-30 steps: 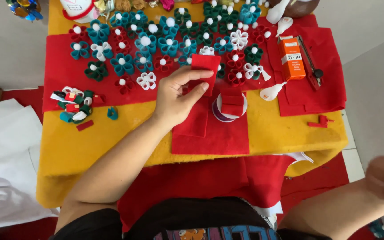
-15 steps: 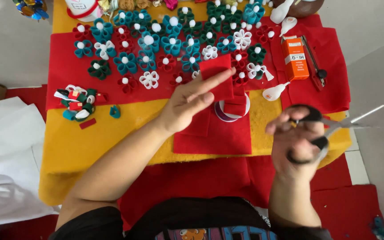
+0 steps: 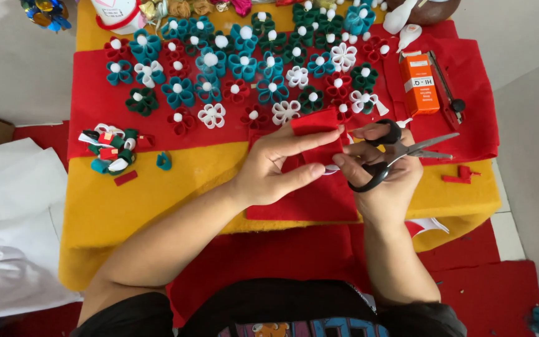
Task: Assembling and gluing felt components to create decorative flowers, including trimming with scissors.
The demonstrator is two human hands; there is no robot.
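Observation:
My left hand (image 3: pixel 276 165) pinches a small piece of red felt (image 3: pixel 316 125) between thumb and fingers, lifted over a larger red felt sheet (image 3: pixel 307 203) on the yellow table cover (image 3: pixel 176 187). My right hand (image 3: pixel 385 171) grips black-handled scissors (image 3: pixel 400 153), fingers through the loops, blades pointing right and slightly apart. The two hands touch at the felt piece. Beyond them lie several rows of small felt flowers (image 3: pixel 244 75) in teal, red, white and green with white centres.
An orange box (image 3: pixel 419 84) and a dark cutter (image 3: pixel 447 84) lie at the right on red cloth. A heap of felt scraps (image 3: pixel 110 150) sits at the left. A white and red cup (image 3: pixel 116 12) stands at the back. White cloth (image 3: pixel 7 218) lies on the floor, left.
My right hand came up from the lower right with the scissors and moved left to meet my left hand. My left hand lifted the red felt piece off the sheet.

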